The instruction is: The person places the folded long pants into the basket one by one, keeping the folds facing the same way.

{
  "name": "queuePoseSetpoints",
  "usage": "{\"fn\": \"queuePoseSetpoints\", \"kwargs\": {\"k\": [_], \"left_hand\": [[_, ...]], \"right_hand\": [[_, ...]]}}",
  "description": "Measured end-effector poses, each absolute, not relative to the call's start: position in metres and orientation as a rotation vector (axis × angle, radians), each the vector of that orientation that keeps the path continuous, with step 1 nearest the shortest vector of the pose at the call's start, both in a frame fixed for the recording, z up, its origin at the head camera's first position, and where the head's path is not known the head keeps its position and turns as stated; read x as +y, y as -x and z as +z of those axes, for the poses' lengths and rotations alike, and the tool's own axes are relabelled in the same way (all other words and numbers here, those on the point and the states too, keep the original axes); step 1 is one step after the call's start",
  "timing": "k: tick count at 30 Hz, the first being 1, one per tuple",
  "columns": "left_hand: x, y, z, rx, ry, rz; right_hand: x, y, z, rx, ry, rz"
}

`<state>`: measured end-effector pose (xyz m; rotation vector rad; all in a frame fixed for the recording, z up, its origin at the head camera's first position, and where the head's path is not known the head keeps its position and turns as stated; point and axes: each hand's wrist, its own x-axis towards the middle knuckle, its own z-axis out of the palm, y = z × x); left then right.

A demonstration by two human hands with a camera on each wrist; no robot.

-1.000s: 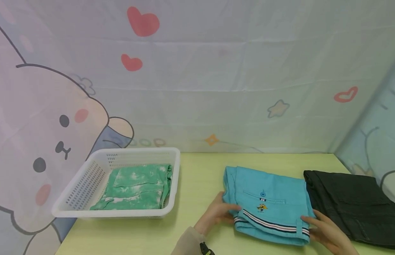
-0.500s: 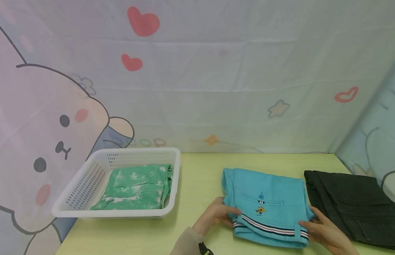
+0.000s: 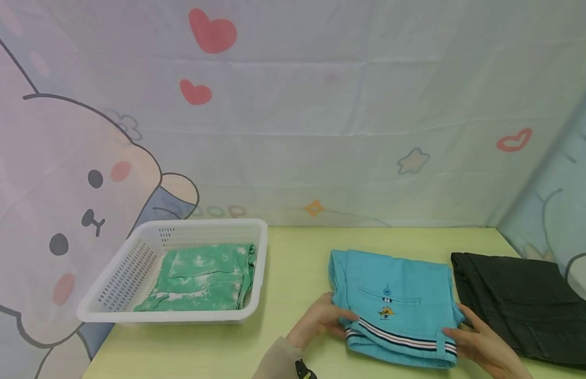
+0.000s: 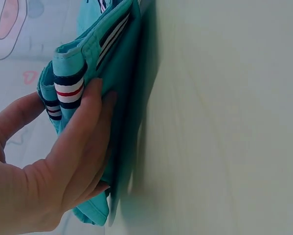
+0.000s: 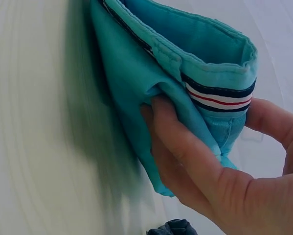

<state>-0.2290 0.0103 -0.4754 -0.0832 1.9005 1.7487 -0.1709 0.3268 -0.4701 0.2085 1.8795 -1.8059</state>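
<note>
Folded turquoise shorts [image 3: 397,302] with a striped waistband lie on the pale green table [image 3: 293,263], right of centre. My left hand [image 3: 327,317] grips their left edge, thumb on top and fingers beneath. The left wrist view shows the fingers [image 4: 82,137] curled under the turquoise shorts [image 4: 112,63], lifting that side off the table. My right hand [image 3: 468,337] grips the right edge by the waistband in the same way. In the right wrist view its fingers [image 5: 185,147] press under the turquoise shorts [image 5: 195,44].
A white plastic basket [image 3: 132,273] at the left holds a folded green tie-dye garment [image 3: 200,276]. A folded black garment [image 3: 520,302] lies right of the shorts. A cartoon-printed cloth backdrop [image 3: 293,116] stands behind the table.
The shorts have shifted slightly toward me and to the left over the last second. Both hands keep their grip on the edges.
</note>
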Motion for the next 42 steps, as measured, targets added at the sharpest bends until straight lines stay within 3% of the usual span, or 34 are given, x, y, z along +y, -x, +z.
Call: {"fn": "queuePoseSetpoints", "kwargs": {"k": [22, 42], "left_hand": [[0.006, 0.229, -0.476, 1.870, 0.155, 1.797], [-0.001, 0.220, -0.464, 1.925, 0.132, 1.776]], "right_hand": [[0.334, 0.170, -0.470, 1.751, -0.038, -1.858], [0.329, 0.168, -0.469, 1.703, -0.051, -1.893]]}}
